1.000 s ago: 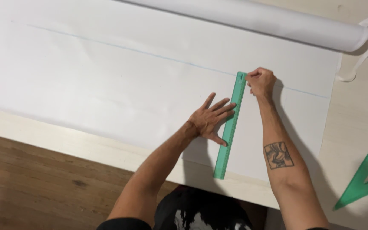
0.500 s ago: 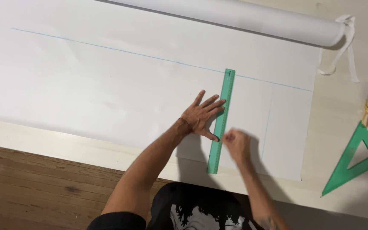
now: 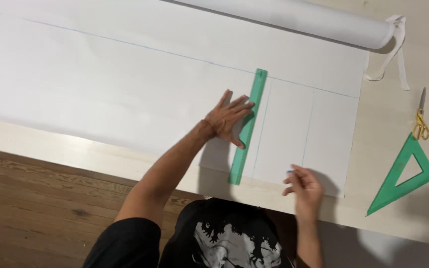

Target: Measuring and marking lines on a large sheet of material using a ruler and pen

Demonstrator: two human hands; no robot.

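Note:
A wide sheet of white paper (image 3: 125,84) lies unrolled across the pale table, with thin blue lines drawn on it. A long green ruler (image 3: 248,126) lies on the paper, running from far to near. My left hand (image 3: 229,119) rests flat on the ruler's left side, fingers spread, pressing it down. My right hand (image 3: 303,186) hovers near the paper's front edge, right of the ruler and off it, pinching a small blue pencil or pen whose tip shows at the fingertips.
The rest of the paper is on a white roll (image 3: 294,20) at the back, with a white strip hanging at its right end. A green set square (image 3: 403,176) and gold-handled scissors (image 3: 420,121) lie at the table's right. Wooden floor (image 3: 35,208) shows at left.
My right hand has drawn down along the ruler from its far end to the near end, then lifted away to the right. A new blue line shows beside the ruler. The left hand stayed put.

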